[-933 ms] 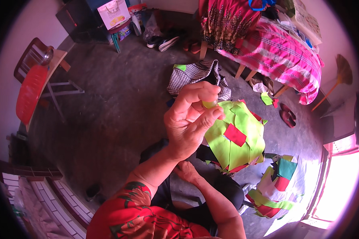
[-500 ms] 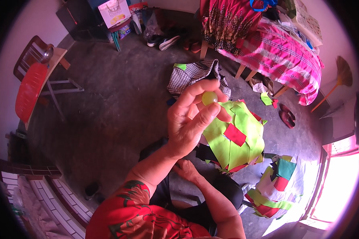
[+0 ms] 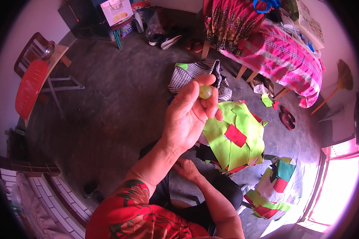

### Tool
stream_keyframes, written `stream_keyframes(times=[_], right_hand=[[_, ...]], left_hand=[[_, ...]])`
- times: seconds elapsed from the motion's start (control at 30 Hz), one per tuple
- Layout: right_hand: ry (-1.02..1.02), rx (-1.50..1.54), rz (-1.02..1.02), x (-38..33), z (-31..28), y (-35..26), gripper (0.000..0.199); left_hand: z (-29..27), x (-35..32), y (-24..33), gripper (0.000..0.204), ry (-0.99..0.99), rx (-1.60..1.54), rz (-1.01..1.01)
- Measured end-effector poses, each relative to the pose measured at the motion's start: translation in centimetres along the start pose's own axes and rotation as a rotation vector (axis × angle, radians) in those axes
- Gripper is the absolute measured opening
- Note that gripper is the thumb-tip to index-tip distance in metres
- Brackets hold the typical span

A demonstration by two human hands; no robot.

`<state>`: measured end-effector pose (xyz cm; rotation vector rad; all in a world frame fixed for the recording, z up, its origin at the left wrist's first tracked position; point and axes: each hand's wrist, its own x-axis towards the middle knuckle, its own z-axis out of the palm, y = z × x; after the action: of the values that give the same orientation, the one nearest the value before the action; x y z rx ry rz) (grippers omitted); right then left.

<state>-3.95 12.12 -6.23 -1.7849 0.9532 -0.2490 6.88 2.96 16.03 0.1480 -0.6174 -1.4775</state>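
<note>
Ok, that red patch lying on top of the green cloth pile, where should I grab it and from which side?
Pinch the red patch at its lower right corner, coming from above on the right. It lies flat on the green cloth pile, that side is bare, and the raised left hand crowds the other side.

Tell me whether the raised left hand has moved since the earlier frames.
Yes. The left hand has turned palm-up and opened, showing a small yellow-green ball at its fingertips; it sits slightly higher against the checked cloth.
</note>
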Motion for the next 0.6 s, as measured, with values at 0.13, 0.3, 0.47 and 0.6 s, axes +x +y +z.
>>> stream_keyframes(times=[0.13,0.3,0.47,0.6], right_hand=[[-0.010,0.003,0.056,0.1,-0.1,0.3,0.028],[-0.108,-0.016,0.096,0.1,-0.8,1.0,0.035],[-0.148,0.012,0.101,-0.3,-0.6,0.7,0.036],[-0.136,0.036,0.132,-0.7,-0.1,1.6,0.037]], left_hand=[[1.1,-0.1,0.0,0.036,-0.062,0.050,0.013],[1.5,-1.0,0.1,0.038,-0.535,-0.068,-0.001],[3.7,-2.8,0.3,0.027,-0.804,-0.141,-0.044],[4.3,-2.7,-1.6,0.020,-0.971,-0.283,0.125]])
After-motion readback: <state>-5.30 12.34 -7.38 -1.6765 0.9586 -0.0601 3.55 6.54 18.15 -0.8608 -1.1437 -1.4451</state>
